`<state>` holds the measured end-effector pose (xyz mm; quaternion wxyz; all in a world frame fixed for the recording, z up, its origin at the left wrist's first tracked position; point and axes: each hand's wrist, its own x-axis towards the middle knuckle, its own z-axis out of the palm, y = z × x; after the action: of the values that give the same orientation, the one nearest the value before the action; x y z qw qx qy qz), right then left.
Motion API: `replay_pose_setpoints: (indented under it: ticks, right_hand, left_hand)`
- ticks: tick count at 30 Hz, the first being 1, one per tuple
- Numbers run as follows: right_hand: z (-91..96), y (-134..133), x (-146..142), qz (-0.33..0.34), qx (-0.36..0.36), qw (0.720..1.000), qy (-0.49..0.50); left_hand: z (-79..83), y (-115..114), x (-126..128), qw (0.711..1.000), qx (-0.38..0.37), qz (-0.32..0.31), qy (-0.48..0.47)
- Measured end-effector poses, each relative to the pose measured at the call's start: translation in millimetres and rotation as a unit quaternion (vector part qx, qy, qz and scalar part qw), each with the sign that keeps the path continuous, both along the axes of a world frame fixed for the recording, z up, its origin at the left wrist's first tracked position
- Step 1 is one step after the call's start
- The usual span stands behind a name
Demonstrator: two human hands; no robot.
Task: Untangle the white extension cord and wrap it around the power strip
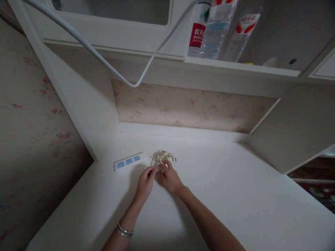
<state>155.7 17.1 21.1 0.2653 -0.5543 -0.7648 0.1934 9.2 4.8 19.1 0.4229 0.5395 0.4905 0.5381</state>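
Observation:
A white power strip (130, 161) with blue sockets lies on the white desk (235, 195). Its cord is coiled into a small bundle (162, 156) just to the right, with the plug's metal prongs sticking out toward the right. My left hand (145, 182) pinches the cord at the near edge of the bundle. My right hand (169, 177) is closed on the bundle right beside it, fingers curled over the loops. Both hands meet at the same spot, almost touching each other.
A white cable (104, 62) hangs in a loop from above across the cabinet front. Water bottles (217, 31) stand on the shelf at upper right. Floral wallpaper backs the desk niche; side panels close it in left and right.

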Motion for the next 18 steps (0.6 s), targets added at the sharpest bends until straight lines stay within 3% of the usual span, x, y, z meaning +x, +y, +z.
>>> replay_pose_setpoints:
  ticks: [4, 8, 10, 14, 16, 18]
  right_hand:
    - [-3.7, -26, 6, 0.028, 0.012, 0.996, 0.080]
    - [-16.0, -34, 15, 0.003, 0.041, 0.974, 0.221]
    - [-22.8, -30, 24, -0.076, 0.035, 0.947, 0.311]
    - [-29.5, -10, 48, -0.229, 0.002, 0.852, 0.471]
    - [-29.7, -1, 57, -0.238, -0.009, 0.816, 0.527]
    - [-28.9, 5, 63, -0.217, -0.024, 0.797, 0.562]
  left_hand:
    - [2.1, 19, 16, 0.988, 0.095, 0.040, 0.116]
    - [-11.9, 34, 30, 0.960, 0.121, 0.074, 0.243]
    - [-19.3, 36, 33, 0.944, 0.122, 0.071, 0.297]
    - [-22.4, 31, 34, 0.933, 0.114, 0.067, 0.336]
    - [-19.3, 29, 33, 0.942, 0.099, 0.053, 0.316]
    - [-16.1, 29, 33, 0.957, 0.082, 0.030, 0.277]
